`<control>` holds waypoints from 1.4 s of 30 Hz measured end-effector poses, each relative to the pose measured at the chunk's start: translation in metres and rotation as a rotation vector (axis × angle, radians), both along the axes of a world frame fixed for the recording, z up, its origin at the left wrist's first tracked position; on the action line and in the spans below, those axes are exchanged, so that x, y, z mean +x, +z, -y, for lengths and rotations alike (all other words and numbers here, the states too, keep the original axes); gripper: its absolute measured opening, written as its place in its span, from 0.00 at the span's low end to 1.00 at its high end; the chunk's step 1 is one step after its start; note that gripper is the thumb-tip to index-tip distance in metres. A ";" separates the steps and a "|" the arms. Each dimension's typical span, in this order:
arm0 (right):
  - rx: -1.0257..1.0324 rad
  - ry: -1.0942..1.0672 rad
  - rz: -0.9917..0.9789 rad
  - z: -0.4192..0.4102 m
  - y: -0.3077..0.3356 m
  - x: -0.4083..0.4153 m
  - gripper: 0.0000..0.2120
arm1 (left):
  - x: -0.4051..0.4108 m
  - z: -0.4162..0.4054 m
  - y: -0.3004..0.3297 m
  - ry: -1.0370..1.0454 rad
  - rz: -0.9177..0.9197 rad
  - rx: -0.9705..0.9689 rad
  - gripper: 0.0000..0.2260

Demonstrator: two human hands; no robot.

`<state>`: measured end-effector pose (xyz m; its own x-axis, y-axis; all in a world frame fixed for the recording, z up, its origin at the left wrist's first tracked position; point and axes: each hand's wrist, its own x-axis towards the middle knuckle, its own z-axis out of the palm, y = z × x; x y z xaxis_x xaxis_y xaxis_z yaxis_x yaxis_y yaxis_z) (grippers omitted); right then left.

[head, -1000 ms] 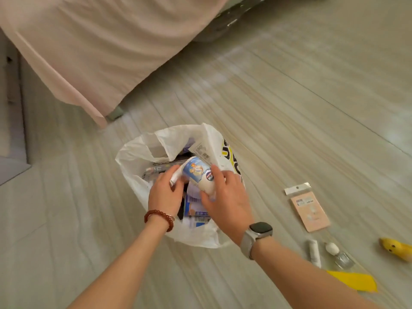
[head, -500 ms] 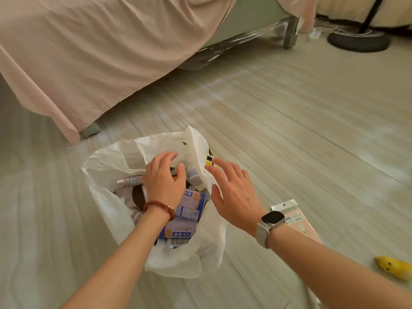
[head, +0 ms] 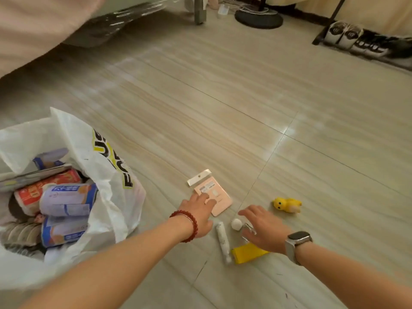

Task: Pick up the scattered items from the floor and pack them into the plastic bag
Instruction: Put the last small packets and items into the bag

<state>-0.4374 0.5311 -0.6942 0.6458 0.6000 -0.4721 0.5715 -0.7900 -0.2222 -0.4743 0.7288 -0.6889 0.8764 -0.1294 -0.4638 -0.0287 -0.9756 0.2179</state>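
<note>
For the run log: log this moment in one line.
left hand on pink packet | right hand over small bottle | bag open

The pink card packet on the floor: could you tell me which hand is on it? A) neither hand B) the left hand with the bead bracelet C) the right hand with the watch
B: the left hand, wearing the bead bracelet, has its fingers spread on the pink card packet; the right hand hovers open over the small bottle.
</note>
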 end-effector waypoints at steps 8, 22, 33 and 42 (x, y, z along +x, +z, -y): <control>-0.091 0.470 0.287 0.039 -0.043 -0.034 0.20 | -0.042 0.032 -0.063 -0.413 -0.051 0.156 0.23; 0.651 -0.300 -0.101 -0.071 0.035 -0.022 0.22 | -0.051 -0.069 0.030 0.126 0.503 -0.346 0.23; 1.225 -0.174 -0.199 -0.267 0.116 -0.042 0.17 | -0.127 -0.223 0.091 1.015 1.057 -0.160 0.10; 0.916 0.077 0.266 -0.311 0.084 -0.067 0.18 | -0.117 -0.240 0.074 0.980 0.839 -0.111 0.18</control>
